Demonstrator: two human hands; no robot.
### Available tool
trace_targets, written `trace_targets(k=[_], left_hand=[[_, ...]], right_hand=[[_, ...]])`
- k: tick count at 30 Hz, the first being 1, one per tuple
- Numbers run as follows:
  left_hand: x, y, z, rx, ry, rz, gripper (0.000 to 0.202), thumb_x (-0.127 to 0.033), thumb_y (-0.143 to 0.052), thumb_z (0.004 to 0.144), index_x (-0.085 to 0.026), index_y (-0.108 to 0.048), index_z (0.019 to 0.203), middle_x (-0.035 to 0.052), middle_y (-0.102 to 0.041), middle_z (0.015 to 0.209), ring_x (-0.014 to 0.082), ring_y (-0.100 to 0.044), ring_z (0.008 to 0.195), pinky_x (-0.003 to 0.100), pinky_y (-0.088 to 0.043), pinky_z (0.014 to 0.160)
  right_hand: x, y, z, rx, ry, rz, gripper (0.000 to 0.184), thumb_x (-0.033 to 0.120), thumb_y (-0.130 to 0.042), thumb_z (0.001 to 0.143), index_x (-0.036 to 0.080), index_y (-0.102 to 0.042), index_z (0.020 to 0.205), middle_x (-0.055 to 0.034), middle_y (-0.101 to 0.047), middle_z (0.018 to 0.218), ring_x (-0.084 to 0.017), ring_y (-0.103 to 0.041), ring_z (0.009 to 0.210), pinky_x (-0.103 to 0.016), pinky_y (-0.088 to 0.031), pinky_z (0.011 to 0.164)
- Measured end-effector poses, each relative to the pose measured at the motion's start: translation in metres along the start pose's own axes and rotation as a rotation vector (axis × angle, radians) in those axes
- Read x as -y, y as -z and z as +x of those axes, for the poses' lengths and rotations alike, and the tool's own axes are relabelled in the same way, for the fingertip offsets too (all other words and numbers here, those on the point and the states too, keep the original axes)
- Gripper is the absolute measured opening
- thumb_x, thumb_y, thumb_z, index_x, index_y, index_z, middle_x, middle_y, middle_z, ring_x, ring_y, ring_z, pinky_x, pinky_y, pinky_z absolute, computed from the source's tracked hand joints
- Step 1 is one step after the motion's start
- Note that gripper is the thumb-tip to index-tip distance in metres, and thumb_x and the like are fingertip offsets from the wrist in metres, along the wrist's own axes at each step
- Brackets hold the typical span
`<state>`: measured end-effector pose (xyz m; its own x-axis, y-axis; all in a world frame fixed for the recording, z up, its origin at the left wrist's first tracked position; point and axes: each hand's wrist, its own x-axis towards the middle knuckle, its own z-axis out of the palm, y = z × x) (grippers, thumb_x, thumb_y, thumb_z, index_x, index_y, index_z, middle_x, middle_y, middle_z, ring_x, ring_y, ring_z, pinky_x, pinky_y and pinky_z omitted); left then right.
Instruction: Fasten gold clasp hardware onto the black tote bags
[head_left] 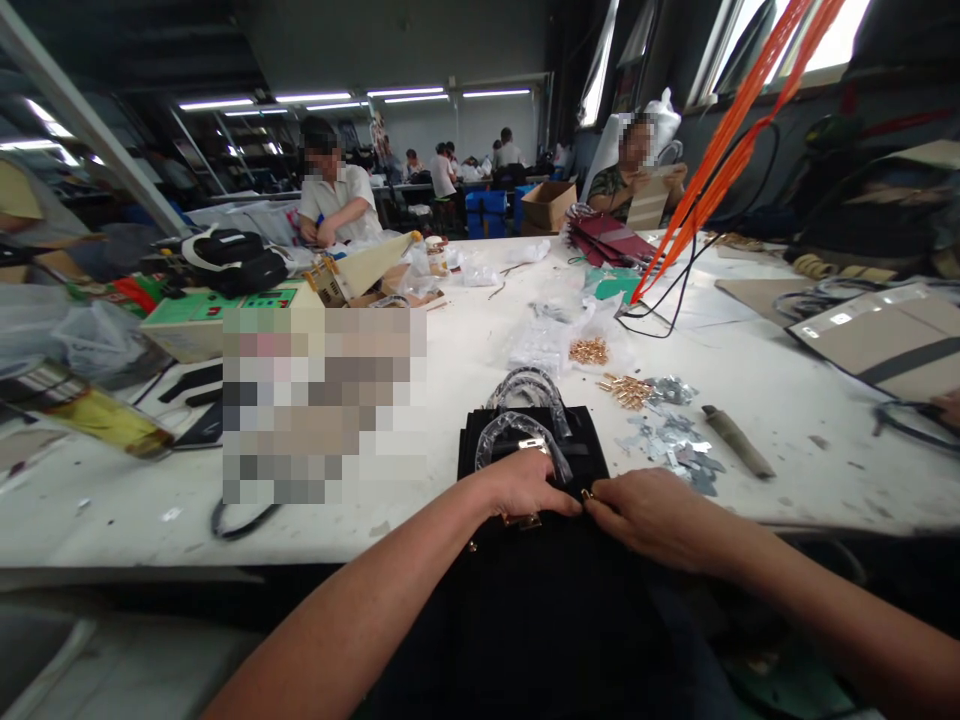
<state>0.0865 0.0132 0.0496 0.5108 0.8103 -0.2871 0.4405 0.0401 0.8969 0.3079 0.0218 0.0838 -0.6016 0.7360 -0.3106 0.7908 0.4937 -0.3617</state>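
A black handbag (596,440) lies at the table's near edge, its handles (525,375) wrapped in clear plastic. My left hand (529,485) grips the bag by its front near the gold-coloured clasp, thumb stretched toward the right side. At the bag's right edge, my right hand (645,510) is closed, its thumb and fingertips pinching a small gold-coloured metal fitting (587,494). Just beyond that hand are scattered flat silver metal pieces (686,445) and a pile of small gold-coloured metal parts (628,390). The undersides of my left fingers are hidden.
More gold-coloured parts (589,350) sit in a plastic bag. A brownish rod-like piece (737,442) lies right of the silver pieces. Orange cords (720,180) hang over the table. A green-topped machine (217,310) stands left. Two people work across the table.
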Motion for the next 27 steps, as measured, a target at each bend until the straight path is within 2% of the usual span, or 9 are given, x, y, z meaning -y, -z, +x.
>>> trace_targets(k=[4,8,10,15,20,24,27], left_hand=[[-0.002,0.001,-0.001,-0.002,0.018,-0.047,0.035,-0.031,-0.078,0.071,-0.018,-0.077,0.103,0.0007,-0.075,0.1,0.0211,-0.067,0.094,0.027,-0.049,0.087],[0.001,-0.002,-0.004,-0.003,-0.037,-0.085,0.038,-0.032,-0.079,0.07,-0.018,-0.076,0.105,0.0012,-0.075,0.103,0.0218,-0.067,0.096,0.028,-0.049,0.089],[0.001,-0.005,-0.005,0.0,-0.048,-0.104,0.036,-0.031,-0.079,0.069,-0.017,-0.076,0.102,0.0015,-0.075,0.102,0.0221,-0.066,0.096,0.029,-0.05,0.089],[-0.006,-0.011,-0.01,-0.038,-0.055,-0.131,0.032,-0.031,-0.078,0.069,-0.016,-0.074,0.097,0.002,-0.073,0.096,0.0207,-0.065,0.09,0.028,-0.05,0.084],[-0.012,-0.006,-0.016,-0.113,-0.002,-0.041,0.026,-0.032,-0.078,0.071,-0.015,-0.072,0.089,0.0009,-0.071,0.088,0.0187,-0.063,0.082,0.026,-0.049,0.076],[-0.013,0.004,-0.02,-0.067,-0.105,0.001,0.029,-0.031,-0.076,0.073,-0.015,-0.073,0.097,0.0003,-0.072,0.095,0.019,-0.064,0.09,0.026,-0.048,0.085],[-0.016,0.013,-0.025,-0.087,-0.095,0.074,0.029,-0.034,-0.075,0.077,-0.017,-0.074,0.101,-0.0004,-0.073,0.096,0.0194,-0.065,0.091,0.026,-0.048,0.084]], right_hand=[[-0.001,0.004,-0.001,0.065,0.032,0.057,0.049,0.052,-0.037,0.097,0.014,-0.062,0.08,-0.0046,-0.059,0.075,0.0,-0.03,0.058,-0.018,-0.014,0.062],[0.005,0.003,-0.008,0.273,-0.092,0.314,0.05,0.058,-0.032,0.097,0.014,-0.055,0.088,-0.0032,-0.06,0.072,-0.003,-0.051,0.054,-0.014,-0.029,0.054],[0.005,0.0,-0.011,0.326,-0.138,0.386,0.051,0.06,-0.03,0.097,0.015,-0.053,0.091,-0.0029,-0.061,0.071,-0.006,-0.057,0.055,-0.014,-0.035,0.052],[0.002,-0.021,-0.013,0.172,-0.062,0.275,0.046,0.052,-0.031,0.099,0.014,-0.054,0.086,-0.0035,-0.059,0.067,-0.003,-0.051,0.055,-0.013,-0.031,0.055],[0.002,-0.041,-0.009,0.02,-0.086,0.314,0.05,0.056,-0.028,0.1,0.015,-0.055,0.092,-0.003,-0.062,0.077,-0.003,-0.05,0.062,-0.013,-0.03,0.061],[0.001,-0.035,-0.008,-0.019,-0.067,0.327,0.057,0.065,-0.033,0.097,0.015,-0.058,0.088,-0.0016,-0.06,0.077,-0.001,-0.045,0.063,-0.013,-0.026,0.061],[-0.002,-0.027,-0.009,-0.071,-0.121,0.38,0.07,0.079,-0.038,0.089,0.012,-0.057,0.079,-0.0015,-0.055,0.07,-0.001,-0.042,0.062,-0.014,-0.026,0.059]])
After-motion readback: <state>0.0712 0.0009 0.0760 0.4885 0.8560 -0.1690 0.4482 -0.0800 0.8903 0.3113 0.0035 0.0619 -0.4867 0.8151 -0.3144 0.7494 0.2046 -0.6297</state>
